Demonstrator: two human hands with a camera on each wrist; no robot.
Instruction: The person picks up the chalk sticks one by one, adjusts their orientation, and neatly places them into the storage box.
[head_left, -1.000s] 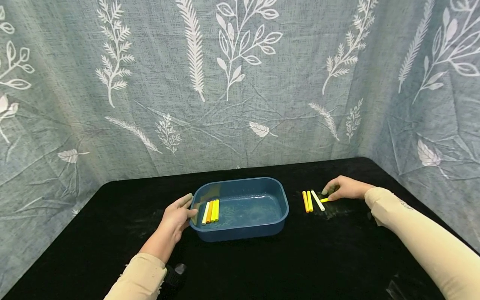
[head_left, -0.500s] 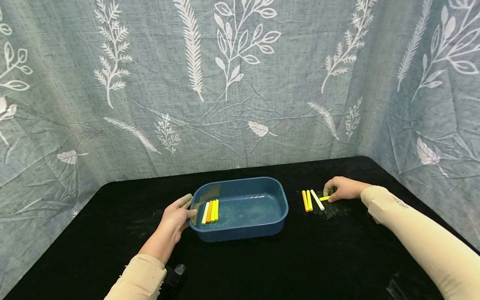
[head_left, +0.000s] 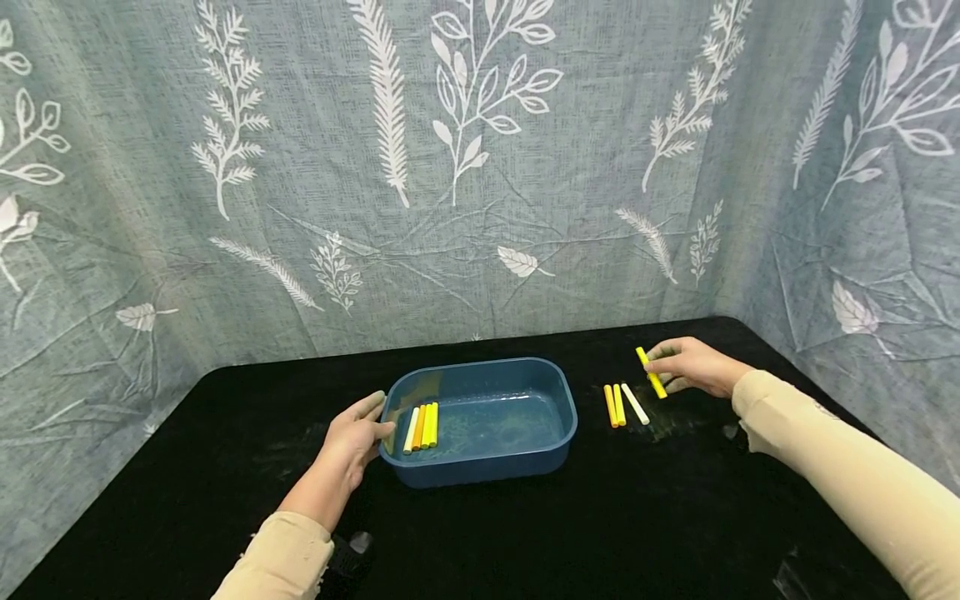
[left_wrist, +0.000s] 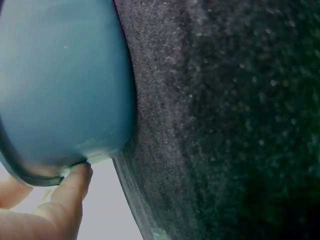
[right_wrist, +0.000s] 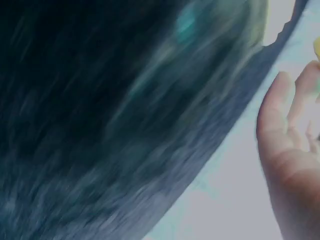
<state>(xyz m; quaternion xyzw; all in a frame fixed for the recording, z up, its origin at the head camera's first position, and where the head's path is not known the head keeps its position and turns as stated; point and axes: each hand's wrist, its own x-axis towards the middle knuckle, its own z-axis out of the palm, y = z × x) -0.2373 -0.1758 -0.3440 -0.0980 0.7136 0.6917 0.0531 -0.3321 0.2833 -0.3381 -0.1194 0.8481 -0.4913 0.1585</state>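
At the left end of a blue plastic basin, my left hand grips the rim. Its thumb lies over the edge and its other fingers are outside, partly hidden. The left wrist view shows that hand at the basin's corner. Several chalk sticks, one white and the others orange and yellow, lie side by side inside the basin. My right hand pinches a yellow chalk stick above the table. In the right wrist view that hand is cut off at the edge.
Between basin and right hand, an orange chalk stick, a yellow one and a slanted white one lie on the black cloth-covered table. A patterned grey-blue curtain hangs behind the table.
My right hand has picked the yellow chalk stick up from beside the white one and turned it. The left hand and the basin have kept their place.
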